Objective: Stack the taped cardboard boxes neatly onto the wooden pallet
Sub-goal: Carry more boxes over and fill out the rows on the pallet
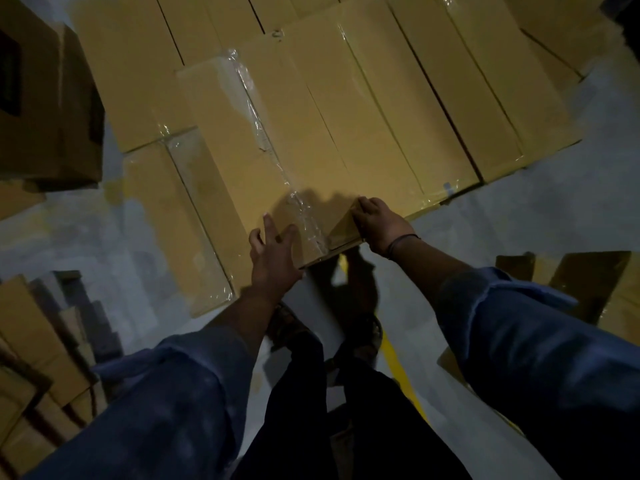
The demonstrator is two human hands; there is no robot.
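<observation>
A long tan cardboard box [256,133] with clear tape along its top seam lies on a stack of similar boxes [415,98] in the middle of the view. My left hand [273,252] rests with spread fingers on the near end of this box, left of the tape. My right hand [379,223] is at the box's near right corner, fingers curled over the top edge. Another taped box [180,220] lies lower, to the left. No pallet shows under the boxes.
A dark brown carton [45,98] stands at the far left. More cartons are piled at the lower left [38,358] and at the right edge [595,289]. Grey floor with a yellow line [398,368] runs beneath me, beside my legs and sandalled feet.
</observation>
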